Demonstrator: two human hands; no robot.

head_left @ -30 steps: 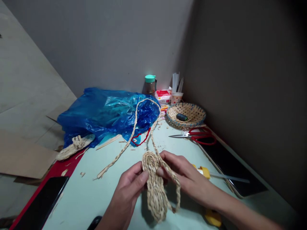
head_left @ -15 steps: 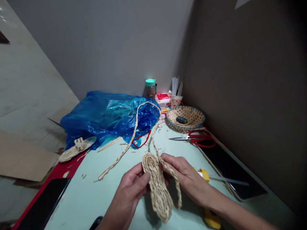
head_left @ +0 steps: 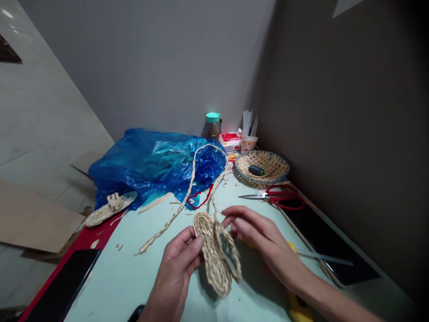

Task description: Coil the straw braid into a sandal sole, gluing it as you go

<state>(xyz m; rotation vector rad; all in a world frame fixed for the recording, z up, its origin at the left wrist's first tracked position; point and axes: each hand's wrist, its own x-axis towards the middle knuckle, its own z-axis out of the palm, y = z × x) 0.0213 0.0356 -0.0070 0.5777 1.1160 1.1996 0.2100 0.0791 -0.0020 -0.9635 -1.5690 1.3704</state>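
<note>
A small oval sole woven from straw braid [head_left: 213, 254] is held above the pale green table [head_left: 134, 277]. My left hand [head_left: 177, 273] grips its left edge with thumb and fingers. A long loose braid [head_left: 191, 183] runs from the sole up over the blue plastic bag [head_left: 150, 163] and back down to the table. My right hand [head_left: 258, 235] hovers just right of the sole, fingers spread and apart from it, holding nothing.
Red-handled scissors [head_left: 278, 197] lie right of centre, a woven basket [head_left: 262, 166] behind them. A jar with green lid [head_left: 212, 125], a cup [head_left: 248, 142] and a red box [head_left: 230, 139] stand at the back. A finished straw sandal [head_left: 109, 208] lies left. A black phone [head_left: 63, 286] is near left.
My right hand has let go of the braid loop and lifted away with fingers spread. The sole now hangs from my left hand alone, slightly lower and tilted.
</note>
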